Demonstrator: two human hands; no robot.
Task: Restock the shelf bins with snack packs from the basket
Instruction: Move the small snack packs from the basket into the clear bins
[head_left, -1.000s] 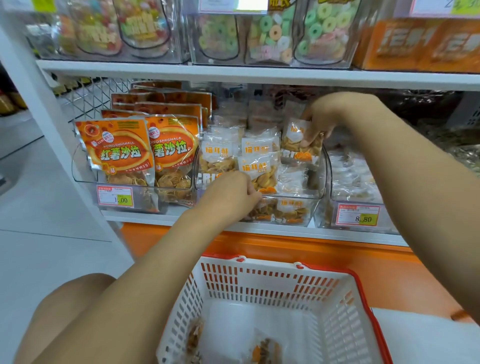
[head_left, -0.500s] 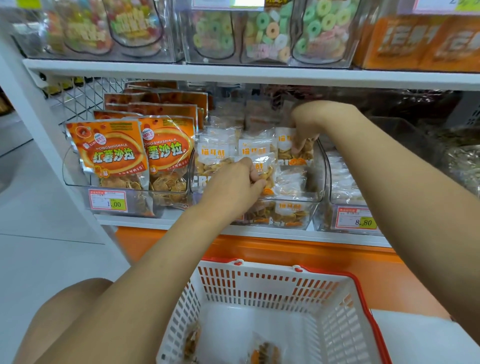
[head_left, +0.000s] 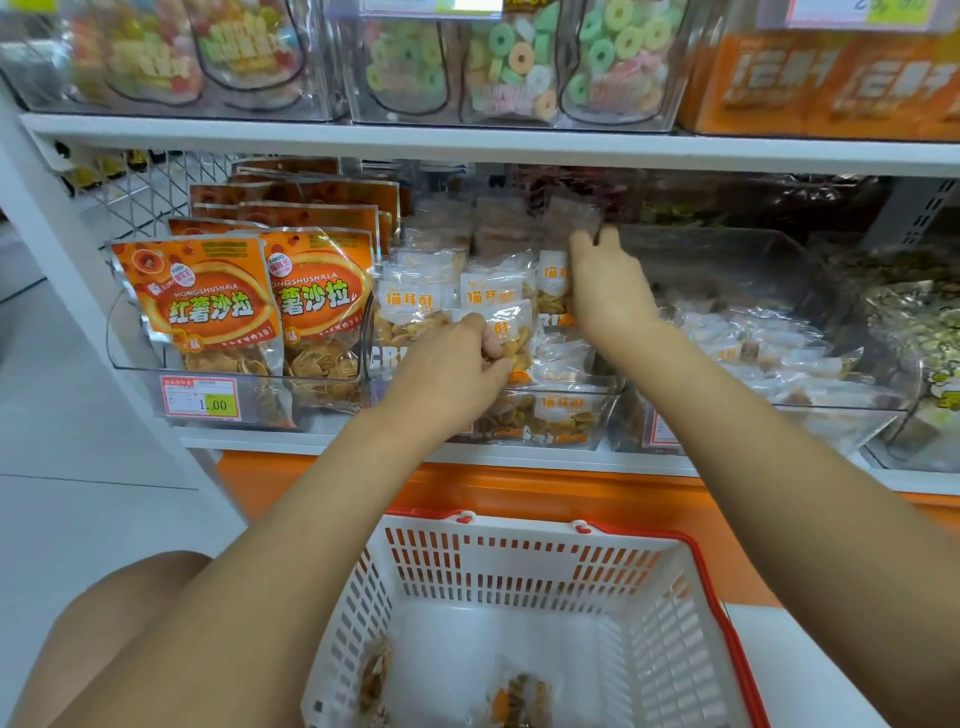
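Centre of frame, middle shelf: the clear plastic shelf bin (head_left: 597, 387) holds rows of small transparent snack packs with white labels and orange print (head_left: 410, 306), standing upright front to back. We judge it close to full, as little free room shows.

The left hand (head_left: 457, 376) has its fingers curled and pinches one small clear snack pack (head_left: 511, 332) at the front middle of the bin, partly down among the others. We cannot tell whether it is fully seated.

The right hand (head_left: 608, 296) holds nothing. Its fingers are roughly straight and slightly spread, laid against the upright pack (head_left: 551, 275) at the rear right of the bin, apparently steadying the row.

Bottom of frame: the white slotted plastic basket with red rim (head_left: 519, 566) holds only a few loose packs. We make out one at lower centre (head_left: 519, 699) and one against the left wall (head_left: 375, 675). Both are blurred, so there may be more.

Judgement: restocking is well advanced. What is left is to seat the pack in hand, then move the last few from basket to bin. The neighbouring bins look stocked already, with orange foil bags (head_left: 202, 306) at left and pale wrapped sweets (head_left: 753, 345) at right.
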